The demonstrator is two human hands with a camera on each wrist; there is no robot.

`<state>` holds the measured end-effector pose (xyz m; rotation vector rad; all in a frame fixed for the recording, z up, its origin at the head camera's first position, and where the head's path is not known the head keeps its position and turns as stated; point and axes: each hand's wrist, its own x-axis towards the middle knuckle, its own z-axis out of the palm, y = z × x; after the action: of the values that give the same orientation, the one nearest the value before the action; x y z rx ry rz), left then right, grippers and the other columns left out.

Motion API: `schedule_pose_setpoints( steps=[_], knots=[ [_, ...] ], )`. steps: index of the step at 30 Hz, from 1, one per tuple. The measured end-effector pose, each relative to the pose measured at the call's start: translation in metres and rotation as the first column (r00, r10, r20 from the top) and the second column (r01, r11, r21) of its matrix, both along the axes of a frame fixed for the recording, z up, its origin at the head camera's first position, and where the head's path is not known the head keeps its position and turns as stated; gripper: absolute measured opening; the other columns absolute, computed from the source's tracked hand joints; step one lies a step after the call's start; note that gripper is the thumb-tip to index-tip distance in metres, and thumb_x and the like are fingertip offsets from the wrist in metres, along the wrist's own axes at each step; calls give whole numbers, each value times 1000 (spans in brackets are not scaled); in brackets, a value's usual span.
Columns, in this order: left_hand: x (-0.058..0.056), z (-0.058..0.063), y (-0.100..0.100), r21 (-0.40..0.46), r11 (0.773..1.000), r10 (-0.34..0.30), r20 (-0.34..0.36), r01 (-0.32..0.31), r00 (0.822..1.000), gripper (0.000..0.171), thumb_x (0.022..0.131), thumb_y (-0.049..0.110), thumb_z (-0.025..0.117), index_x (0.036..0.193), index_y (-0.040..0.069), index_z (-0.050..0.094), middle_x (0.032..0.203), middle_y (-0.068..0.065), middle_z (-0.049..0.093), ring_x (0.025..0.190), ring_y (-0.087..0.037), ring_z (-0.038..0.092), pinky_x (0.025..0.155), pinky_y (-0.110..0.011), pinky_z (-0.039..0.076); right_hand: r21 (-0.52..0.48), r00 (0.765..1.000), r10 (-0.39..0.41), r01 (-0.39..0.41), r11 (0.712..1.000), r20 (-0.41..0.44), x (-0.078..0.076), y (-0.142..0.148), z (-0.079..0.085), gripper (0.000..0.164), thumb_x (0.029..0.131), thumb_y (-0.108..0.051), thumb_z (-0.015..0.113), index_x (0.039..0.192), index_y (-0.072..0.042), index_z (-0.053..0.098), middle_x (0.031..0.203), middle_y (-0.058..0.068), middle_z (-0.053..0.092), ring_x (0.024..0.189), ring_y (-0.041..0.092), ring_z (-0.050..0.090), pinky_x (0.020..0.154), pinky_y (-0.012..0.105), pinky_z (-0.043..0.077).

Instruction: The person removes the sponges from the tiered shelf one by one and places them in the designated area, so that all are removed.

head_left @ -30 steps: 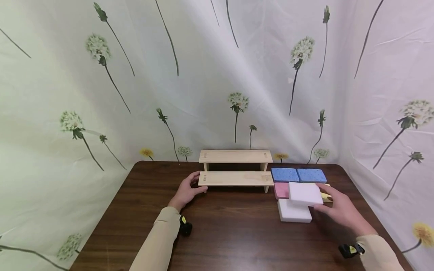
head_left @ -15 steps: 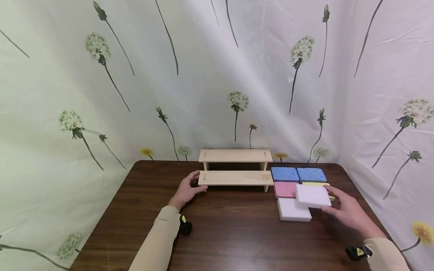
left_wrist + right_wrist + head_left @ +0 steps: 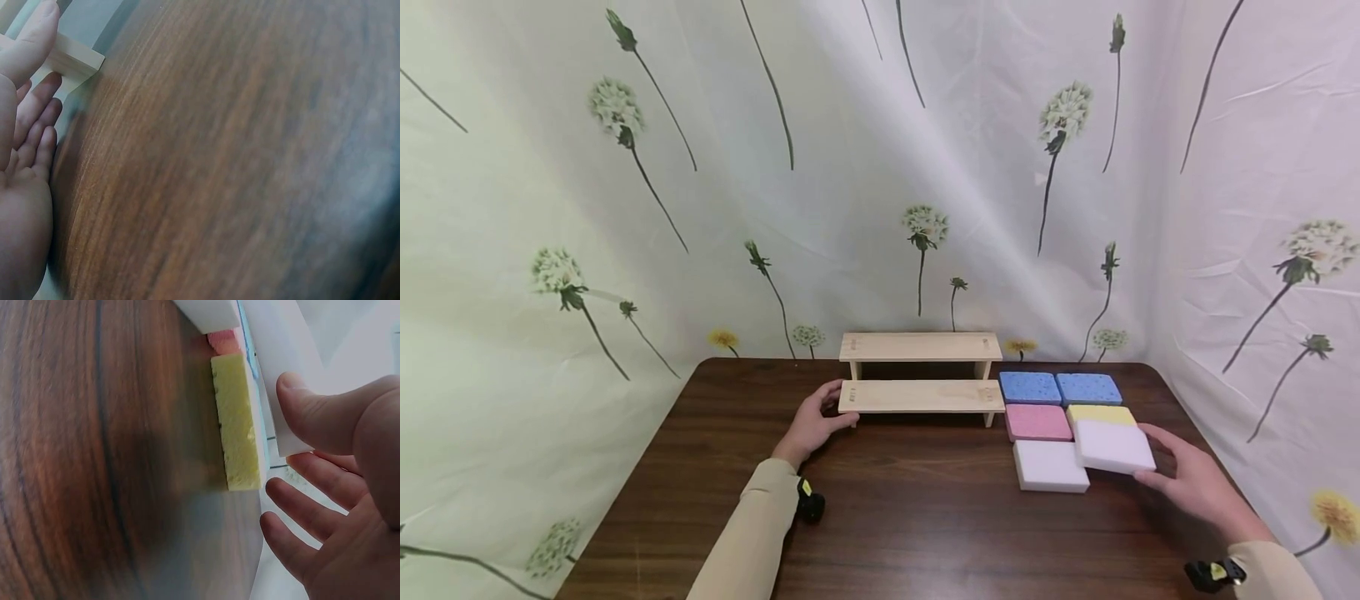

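Note:
In the head view, a white foam sponge (image 3: 1114, 446) is pinched at its right edge by my right hand (image 3: 1195, 482). It is raised and covers the front of the yellow sponge (image 3: 1101, 414). The right wrist view shows my thumb (image 3: 312, 419) against the white block, with a gap between it and the yellow sponge. Another white sponge (image 3: 1051, 467) lies to its left. My left hand (image 3: 811, 423) grips the left end of the two-tier wooden shelf (image 3: 921, 396), thumb in front and fingers at the side. In the left wrist view, those fingertips are partly hidden.
Two blue sponges (image 3: 1088, 389) and a pink sponge (image 3: 1038, 422) lie right of the shelf on the dark wood table (image 3: 917, 517). A flower-patterned curtain (image 3: 850, 208) hangs behind and along the sides.
My right hand has carried the white sponge rightward and slightly toward me, uncovering the pink sponge and more of the lower white one. My left hand stays at the shelf's end.

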<state>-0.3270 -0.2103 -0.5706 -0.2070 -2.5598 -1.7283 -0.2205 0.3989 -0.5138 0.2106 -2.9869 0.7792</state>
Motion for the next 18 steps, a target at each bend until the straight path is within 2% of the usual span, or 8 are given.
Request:
schedule_pose_setpoints(
  steps=[8, 12, 14, 15, 18],
  knots=[
    [2, 0, 3, 26, 1000, -17, 20, 16, 1000, 78, 89, 15, 87, 155, 3, 48, 146, -21, 61, 137, -40, 53, 115, -57, 38, -10, 997, -30, 31, 999, 67, 5, 8, -8, 85, 85, -23, 89, 147, 13, 44, 136, 42, 56, 120, 58, 60, 95, 66, 50],
    [15, 22, 7, 25, 999, -28, 27, 27, 999, 76, 90, 10, 84, 155, -3, 46, 146, -26, 59, 137, -44, 51, 115, -59, 38, -26, 996, -36, 38, 999, 77, 7, 8, -9, 85, 85, -21, 88, 148, 14, 42, 140, 44, 51, 122, 59, 59, 96, 65, 51],
    [16, 26, 8, 18, 999, -30, 40, 29, 999, 77, 90, 7, 84, 155, -5, 44, 146, -27, 59, 138, -46, 50, 116, -59, 38, -32, 997, -32, 35, 999, 74, 6, 8, -8, 85, 86, -20, 88, 148, 14, 42, 142, 45, 49, 122, 59, 59, 96, 64, 52],
    [16, 26, 8, 20, 999, -29, 33, 28, 999, 77, 90, 7, 84, 155, -5, 44, 146, -27, 59, 138, -46, 50, 116, -59, 38, -39, 997, -30, 33, 999, 72, 6, 8, -8, 85, 86, -19, 88, 148, 15, 42, 142, 45, 49, 122, 58, 59, 96, 63, 52],
    [5, 10, 4, 28, 999, -17, 21, 16, 1000, 78, 90, 8, 84, 156, -3, 43, 147, -26, 58, 139, -45, 50, 117, -60, 36, -46, 997, -31, 34, 998, 73, 3, 9, -9, 86, 87, -21, 88, 150, 14, 40, 143, 46, 47, 122, 59, 59, 95, 62, 53]
  ],
)
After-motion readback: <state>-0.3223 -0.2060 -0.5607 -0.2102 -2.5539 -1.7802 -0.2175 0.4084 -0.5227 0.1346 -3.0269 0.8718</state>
